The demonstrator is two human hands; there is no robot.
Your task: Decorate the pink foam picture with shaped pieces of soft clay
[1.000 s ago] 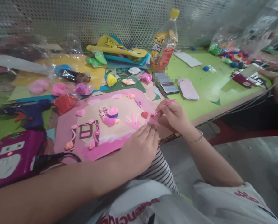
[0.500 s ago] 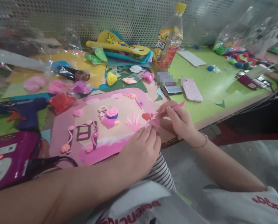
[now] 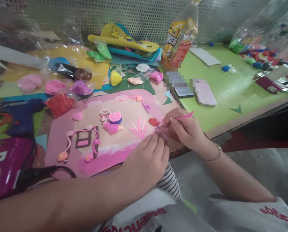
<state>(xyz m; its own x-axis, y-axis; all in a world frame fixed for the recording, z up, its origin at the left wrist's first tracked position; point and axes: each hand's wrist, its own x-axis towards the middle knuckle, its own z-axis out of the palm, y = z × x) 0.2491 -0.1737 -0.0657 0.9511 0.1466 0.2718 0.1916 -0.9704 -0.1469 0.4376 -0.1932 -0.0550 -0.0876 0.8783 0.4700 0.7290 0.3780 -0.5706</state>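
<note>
My right hand (image 3: 188,130) pinches a thin pink clay modelling tool (image 3: 187,115), its broad pointed end sticking out past the thumb. The tool's other end is at a red clay heart (image 3: 153,121), close to the right edge of a pink picture board (image 3: 58,133). My left hand (image 3: 148,158) has its fingers curled over that board's lower right edge; the fingertips are partly hidden. On the board lie a pink and blue clay snail (image 3: 115,118), pink grass-like strips (image 3: 138,128) and a dark frame (image 3: 94,148) trimmed with pink clay and flowers.
To the left are a blue glue gun (image 3: 25,117) and a purple device (image 3: 11,164) with a black cable. Behind the board lie bagged clay lumps (image 3: 60,104), a yellow hat-shaped craft (image 3: 124,40) and a drink bottle (image 3: 181,35). Phones (image 3: 204,92) rest to the right.
The view has shifted slightly. The tool's lower end is now closer to the red heart, and my right hand has turned a little. My left hand stays at the board's edge.
</note>
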